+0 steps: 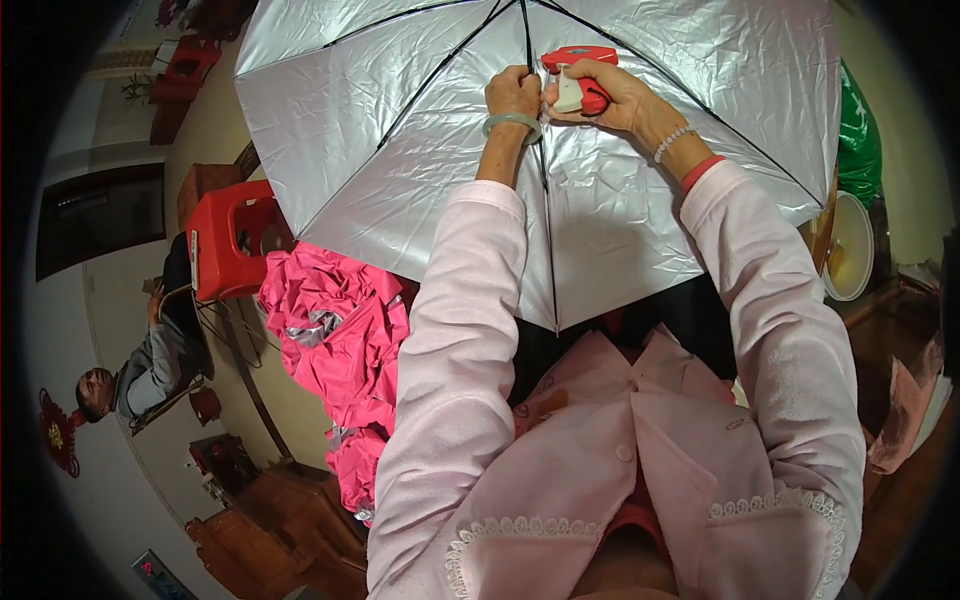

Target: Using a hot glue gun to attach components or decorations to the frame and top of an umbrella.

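An open umbrella (400, 130) with a silver inner lining and black ribs spreads in front of me. My left hand (513, 92), with a pale green bangle on its wrist, is closed on the umbrella near the hub where the ribs meet. My right hand (615, 95), wearing a bead bracelet, grips a red and white tagging gun (578, 75) whose tip sits against the lining right next to my left hand. Both pink sleeves reach up from the lower edge.
A heap of pink umbrella fabric (340, 350) lies at lower left. A red plastic stool (225, 240) stands beside it. A person sits in a chair (150, 360) at far left. A green bag (858, 140) and a white bowl (850, 245) are at right.
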A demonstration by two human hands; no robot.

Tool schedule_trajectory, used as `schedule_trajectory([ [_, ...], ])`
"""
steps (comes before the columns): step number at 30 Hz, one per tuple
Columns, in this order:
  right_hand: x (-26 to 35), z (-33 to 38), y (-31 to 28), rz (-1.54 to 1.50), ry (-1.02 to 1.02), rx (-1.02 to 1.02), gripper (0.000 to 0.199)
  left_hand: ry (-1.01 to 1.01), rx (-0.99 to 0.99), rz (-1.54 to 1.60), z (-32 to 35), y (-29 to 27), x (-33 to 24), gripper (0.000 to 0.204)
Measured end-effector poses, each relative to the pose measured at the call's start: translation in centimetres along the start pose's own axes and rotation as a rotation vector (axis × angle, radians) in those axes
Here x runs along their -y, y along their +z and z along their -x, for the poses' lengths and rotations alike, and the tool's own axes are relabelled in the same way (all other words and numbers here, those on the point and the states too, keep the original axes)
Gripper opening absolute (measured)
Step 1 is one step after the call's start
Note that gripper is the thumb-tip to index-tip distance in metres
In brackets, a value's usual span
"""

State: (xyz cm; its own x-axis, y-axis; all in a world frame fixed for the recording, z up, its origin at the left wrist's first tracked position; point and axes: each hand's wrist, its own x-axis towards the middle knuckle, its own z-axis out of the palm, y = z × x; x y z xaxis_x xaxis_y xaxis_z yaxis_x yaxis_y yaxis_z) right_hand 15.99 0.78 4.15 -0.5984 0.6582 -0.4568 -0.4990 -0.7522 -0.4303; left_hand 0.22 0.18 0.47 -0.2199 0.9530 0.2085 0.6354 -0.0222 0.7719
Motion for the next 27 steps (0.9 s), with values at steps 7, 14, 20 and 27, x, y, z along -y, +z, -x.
schedule_trajectory([
  [7,-0.6,-0.1,-0.4,-0.02,-0.009,0.005,0.031,0.009,0.06,-0.002,0.0,0.0,1.4,0.029],
  [14,-0.7,0.2,0.1,0.03,-0.015,-0.005,0.024,0.063,0.084,-0.045,0.2,-0.3,1.5,0.029],
  [20,0.3,-0.2,-1.1,0.062,0.029,0.036,0.023,0.063,0.081,-0.031,0.0,0.7,0.8,0.027],
  [27,0.9,-2.1,0.2,0.153,0.106,0.207,0.025,0.344,0.207,-0.402,-1.3,0.0,3.6,0.025],
])
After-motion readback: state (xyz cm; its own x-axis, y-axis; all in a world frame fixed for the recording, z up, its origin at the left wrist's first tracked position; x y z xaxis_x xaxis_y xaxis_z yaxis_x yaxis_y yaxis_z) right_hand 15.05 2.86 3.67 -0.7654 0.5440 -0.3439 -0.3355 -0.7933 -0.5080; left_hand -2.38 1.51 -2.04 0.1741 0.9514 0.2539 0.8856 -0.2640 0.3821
